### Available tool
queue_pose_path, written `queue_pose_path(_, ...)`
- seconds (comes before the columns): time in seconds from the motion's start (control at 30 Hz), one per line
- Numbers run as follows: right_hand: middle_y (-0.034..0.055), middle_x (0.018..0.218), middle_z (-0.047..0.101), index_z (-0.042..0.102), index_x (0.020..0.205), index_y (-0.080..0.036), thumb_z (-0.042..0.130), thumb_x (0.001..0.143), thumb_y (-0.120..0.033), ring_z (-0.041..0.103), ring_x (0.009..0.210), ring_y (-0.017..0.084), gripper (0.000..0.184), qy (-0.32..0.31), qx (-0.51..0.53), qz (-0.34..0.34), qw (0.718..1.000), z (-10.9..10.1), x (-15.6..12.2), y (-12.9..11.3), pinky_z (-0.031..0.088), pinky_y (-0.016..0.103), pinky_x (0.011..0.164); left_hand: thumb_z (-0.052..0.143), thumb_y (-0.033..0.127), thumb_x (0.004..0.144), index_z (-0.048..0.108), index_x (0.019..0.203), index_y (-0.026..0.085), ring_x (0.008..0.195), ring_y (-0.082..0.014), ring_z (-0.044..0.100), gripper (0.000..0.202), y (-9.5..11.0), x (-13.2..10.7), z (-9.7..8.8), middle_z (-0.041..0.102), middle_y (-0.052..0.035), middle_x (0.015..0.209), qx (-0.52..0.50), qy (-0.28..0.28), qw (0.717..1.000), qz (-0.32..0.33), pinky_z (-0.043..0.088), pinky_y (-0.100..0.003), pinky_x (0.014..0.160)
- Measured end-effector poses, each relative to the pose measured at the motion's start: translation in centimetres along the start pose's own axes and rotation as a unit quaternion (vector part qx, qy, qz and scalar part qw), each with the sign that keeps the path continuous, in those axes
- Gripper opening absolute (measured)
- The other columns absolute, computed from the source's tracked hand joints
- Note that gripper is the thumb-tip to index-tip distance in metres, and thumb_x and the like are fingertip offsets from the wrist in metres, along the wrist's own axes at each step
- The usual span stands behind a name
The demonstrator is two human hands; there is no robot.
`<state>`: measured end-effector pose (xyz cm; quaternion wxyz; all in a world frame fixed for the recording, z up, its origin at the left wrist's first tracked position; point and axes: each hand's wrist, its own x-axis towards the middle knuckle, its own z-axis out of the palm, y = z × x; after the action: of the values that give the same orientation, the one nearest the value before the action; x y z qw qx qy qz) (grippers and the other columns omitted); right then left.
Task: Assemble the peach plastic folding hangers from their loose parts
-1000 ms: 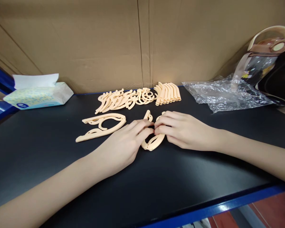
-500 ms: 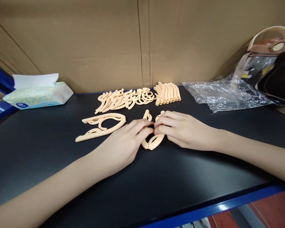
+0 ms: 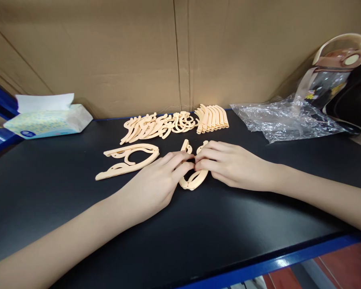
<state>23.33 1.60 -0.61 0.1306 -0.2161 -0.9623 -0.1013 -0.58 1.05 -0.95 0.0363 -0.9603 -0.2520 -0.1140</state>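
My left hand (image 3: 159, 180) and my right hand (image 3: 231, 163) meet fingertip to fingertip over a small peach plastic hanger part (image 3: 194, 181) lying on the black tabletop (image 3: 198, 224). Both hands have their fingers curled and pressed onto this part, pinching it between them. Just left of my left hand lies an assembled peach hanger arm (image 3: 128, 158), flat on the table. Behind the hands sit a row of curved peach hook pieces (image 3: 158, 125) and a bundle of straight peach pieces (image 3: 213, 118).
A tissue pack (image 3: 48, 119) lies at the back left. Crumpled clear plastic wrap (image 3: 285, 117) and a bottle with a beige lid (image 3: 333, 72) stand at the back right. Cardboard (image 3: 174, 52) walls the rear. The table's blue front edge (image 3: 289, 261) runs lower right.
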Motion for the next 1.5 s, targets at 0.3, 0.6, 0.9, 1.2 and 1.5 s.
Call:
queue_pose_path(0.3,0.0062,0.108,0.064,0.061,0.100,-0.019,0.032,0.085,0.005,0.057,0.101,0.017,0.041,0.012,0.083,0.053,0.995,-0.02,-0.50,0.29,0.051,0.027,0.075,0.032,0.000,0.091,0.053,0.130,0.012,0.127,-0.0262,0.051,0.045,-0.03,-0.02,-0.05,0.055,-0.0129,0.135,-0.007,-0.007,1.000,-0.008,0.050,-0.045,0.104)
queue_pose_path(0.6,0.0038,0.111,0.063,0.062,0.096,-0.021,0.036,0.083,0.004,0.061,0.097,0.013,0.039,0.109,0.084,0.079,0.987,0.19,-0.92,0.46,0.049,0.022,0.074,0.037,0.001,0.091,0.057,0.126,0.011,0.120,-0.0282,0.054,0.041,0.06,0.06,-0.37,0.059,-0.0133,0.130,0.019,-0.004,1.000,0.000,0.052,-0.047,0.097)
queue_pose_path(0.9,0.0038,0.104,0.066,0.063,0.097,-0.019,0.045,0.093,-0.006,0.061,0.089,0.013,0.022,0.128,0.002,0.053,0.990,0.08,-0.87,0.22,0.047,0.021,0.063,0.042,0.001,0.089,0.058,0.124,0.012,0.114,-0.0296,0.056,0.040,0.28,0.06,-0.49,0.062,-0.0120,0.125,0.040,0.010,0.999,0.015,0.055,-0.049,0.091)
queue_pose_path(1.2,0.0068,0.104,0.066,0.064,0.104,-0.017,0.044,0.100,-0.028,0.061,0.094,0.019,0.023,0.065,0.000,0.102,0.993,0.03,-0.27,0.15,0.049,0.030,0.072,0.043,0.002,0.091,0.054,0.126,0.013,0.121,-0.0280,0.050,0.039,0.23,-0.03,-0.18,0.057,-0.0113,0.130,0.025,0.036,0.999,0.000,0.048,-0.048,0.101)
queue_pose_path(1.5,0.0114,0.115,0.065,0.063,0.108,-0.015,0.042,0.100,-0.046,0.060,0.105,0.023,0.038,0.006,0.058,0.100,0.993,0.11,-0.26,0.36,0.051,0.038,0.087,0.041,0.009,0.097,0.053,0.129,0.011,0.127,-0.0281,0.047,0.034,0.24,0.00,-0.11,0.056,-0.0128,0.129,0.024,0.055,0.998,0.001,0.046,-0.048,0.106)
